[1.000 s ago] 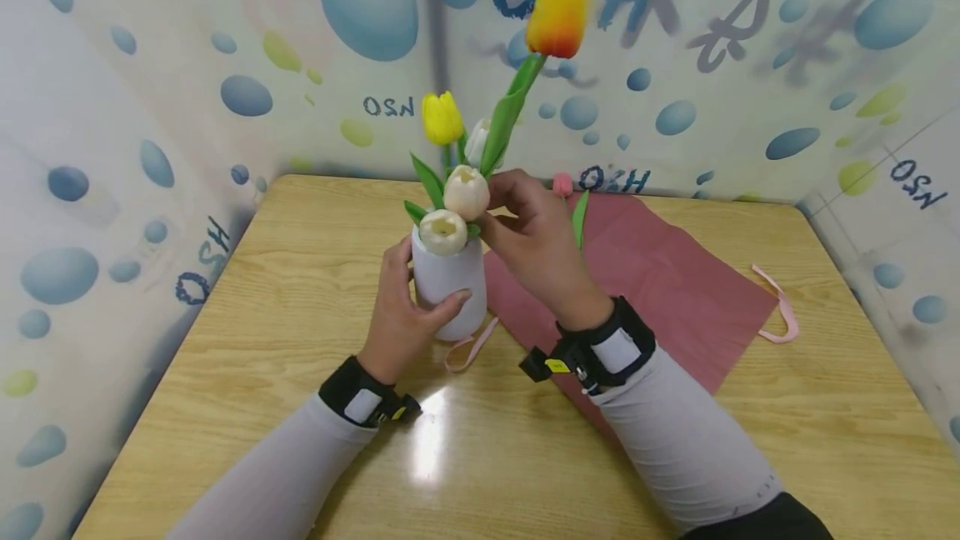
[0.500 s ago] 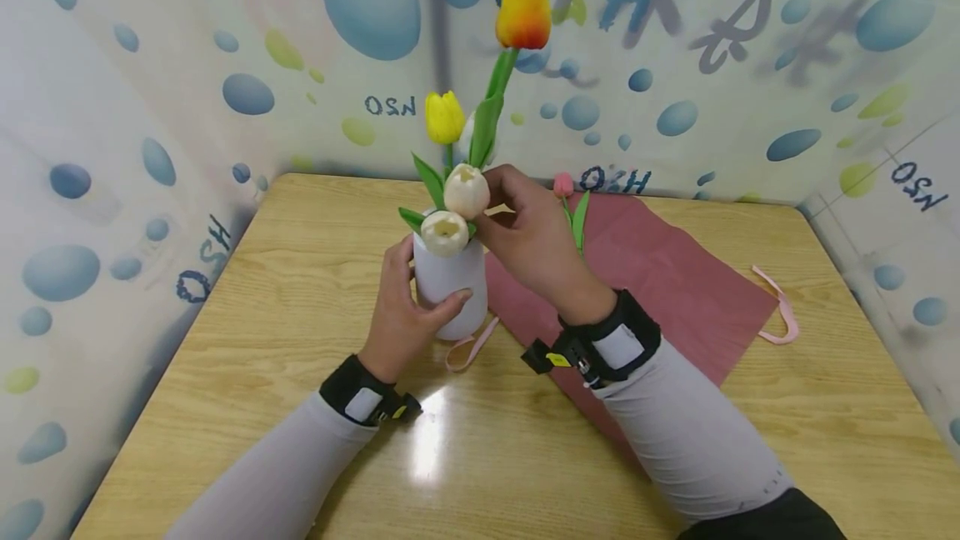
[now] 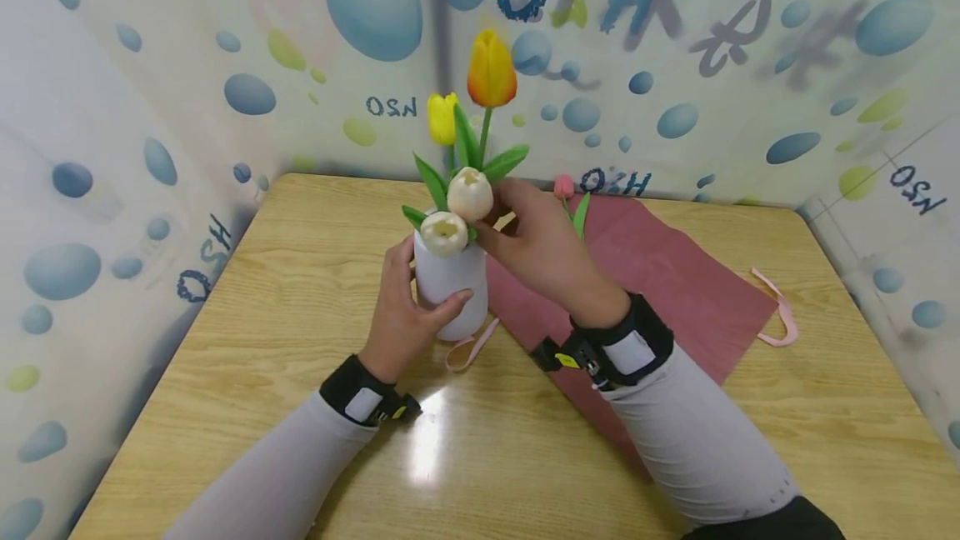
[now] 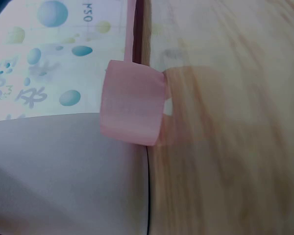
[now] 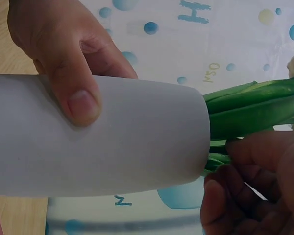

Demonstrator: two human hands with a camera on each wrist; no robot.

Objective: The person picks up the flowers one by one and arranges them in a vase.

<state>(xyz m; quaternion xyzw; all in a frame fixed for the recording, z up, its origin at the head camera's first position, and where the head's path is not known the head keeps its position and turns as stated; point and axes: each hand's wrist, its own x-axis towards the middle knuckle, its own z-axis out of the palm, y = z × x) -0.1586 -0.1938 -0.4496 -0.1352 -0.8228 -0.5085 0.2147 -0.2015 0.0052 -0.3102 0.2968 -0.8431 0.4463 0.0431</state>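
Observation:
My left hand (image 3: 405,315) grips a white vase (image 3: 450,290) standing on the table, thumb across its near side. At the vase's mouth, my right hand (image 3: 551,248) pinches the stem of an orange-yellow tulip (image 3: 492,73); the right wrist view shows the fingers at the green stems (image 5: 218,159) beside the rim. A yellow tulip (image 3: 442,119) and two cream tulips (image 3: 444,234) stand in the vase. Leaves and blooms hide the stem's lower end in the head view. The left wrist view shows the vase wall (image 4: 63,176), but no fingers.
Dark pink wrapping paper (image 3: 660,273) lies to the right of the vase, with a pink tulip (image 3: 564,187) at its far edge. One pink ribbon (image 3: 471,348) loops by the vase's base, another (image 3: 783,319) at the paper's right corner. Patterned walls enclose the wooden table (image 3: 300,273).
The orange-yellow tulip has moved left, then come down into the vase, its leaves now spread above the cream tulips. My right hand stays near the rim; the left hand keeps its hold.

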